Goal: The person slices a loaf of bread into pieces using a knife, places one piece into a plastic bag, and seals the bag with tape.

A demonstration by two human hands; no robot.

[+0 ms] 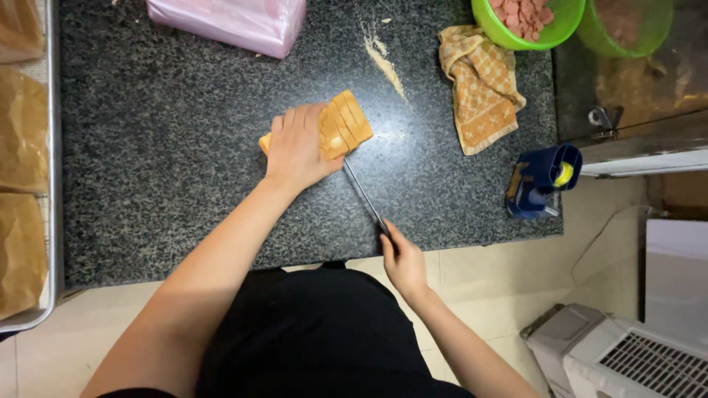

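A golden-crusted loaf of bread (pixel 346 125) lies on the dark speckled granite counter (pixel 162 147), its far end cut into several slices. My left hand (pixel 299 147) presses down on the near, uncut part of the loaf. My right hand (pixel 402 258) grips the black handle of a long knife (pixel 361 193) at the counter's front edge. The blade runs up and left, its tip against the loaf just below my left hand.
A pink plastic bag (pixel 232 22) lies at the back. Crumbs (pixel 383 63) and an orange patterned cloth (pixel 481 88) sit right of the loaf. Two green bowls (pixel 560 26) hold pink meat pieces. A blue tape dispenser (pixel 542 180) stands at the right edge. A metal tray (pixel 53 184) with brown paper bags lies left.
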